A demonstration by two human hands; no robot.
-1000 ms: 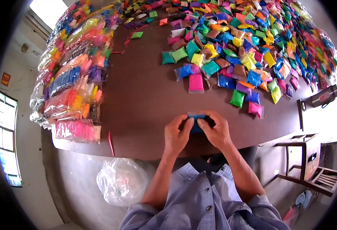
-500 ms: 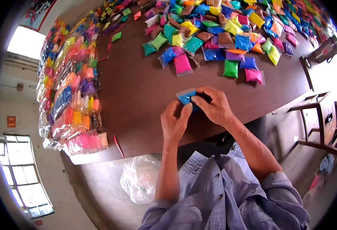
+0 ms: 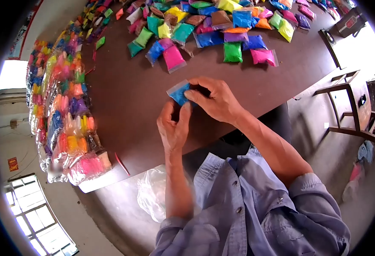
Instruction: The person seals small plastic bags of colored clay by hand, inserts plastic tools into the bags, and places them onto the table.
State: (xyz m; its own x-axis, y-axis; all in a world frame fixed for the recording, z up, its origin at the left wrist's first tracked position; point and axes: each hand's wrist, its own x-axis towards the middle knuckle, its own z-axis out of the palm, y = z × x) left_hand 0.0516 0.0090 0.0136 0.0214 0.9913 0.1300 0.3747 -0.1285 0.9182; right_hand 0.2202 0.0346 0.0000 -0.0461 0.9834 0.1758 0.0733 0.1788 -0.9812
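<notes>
A small clear plastic packet with bright blue filling (image 3: 179, 92) is pinched between both hands above the brown table. My left hand (image 3: 173, 126) grips its lower edge with thumb and fingers. My right hand (image 3: 215, 98) holds its right side, the thumb pressed on the front face. The packet's clear top strip points up and left. Beyond the hands lie a pink packet (image 3: 174, 58), a green packet (image 3: 232, 52) and another pink packet (image 3: 264, 57), the closest of a large colourful heap.
Rows of bagged coloured packets (image 3: 74, 141) line the table's left side, with a red tool-like strip (image 3: 122, 164) near that corner. A translucent plastic bag (image 3: 151, 194) hangs or lies below the table edge. A wooden stool (image 3: 352, 102) stands at right; a dark box (image 3: 350, 22) is behind it.
Both hands have moved left and slightly up in view with the blue packet, and more of its blue face shows. The whole scene has shifted as the head turned.
</notes>
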